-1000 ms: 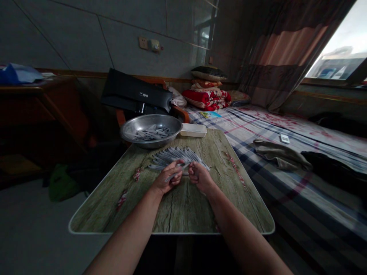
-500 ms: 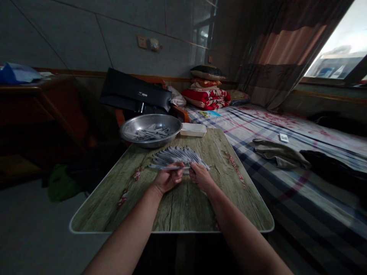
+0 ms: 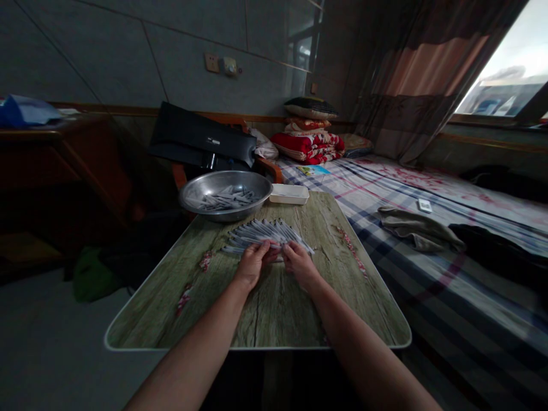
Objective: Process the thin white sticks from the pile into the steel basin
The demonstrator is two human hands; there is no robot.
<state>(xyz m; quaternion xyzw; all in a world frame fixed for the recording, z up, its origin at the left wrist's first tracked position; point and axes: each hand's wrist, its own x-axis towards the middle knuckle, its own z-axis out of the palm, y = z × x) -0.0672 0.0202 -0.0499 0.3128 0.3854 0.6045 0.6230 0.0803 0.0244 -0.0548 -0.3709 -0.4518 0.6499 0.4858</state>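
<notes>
A fan of slim, translucent whitish pens [image 3: 261,229] with dark tips lies on the small wood-grain table [image 3: 282,319]. At the fan's near edge my left hand [image 3: 256,260] is closed, thumb and fingers pinched on what looks like one pen. Close by on the right, my right hand [image 3: 297,262] pinches towards the same spot, its fingers closed too. Most of the held pen is hidden behind the fingers. Beyond the fan, a wide metal basin [image 3: 192,197] holds many more loose pens.
A shallow white plastic tray [image 3: 289,194] stands right of the basin at the table's far edge. A bed with a checked sheet [image 3: 363,200] runs along the right side. Behind the basin a black flat-panel object [image 3: 201,137] leans on a wooden chair.
My left hand has turned and drawn its stretched fingers in, rising slightly towards the right hand. My right hand has barely moved. The fan and basin stay put.
</notes>
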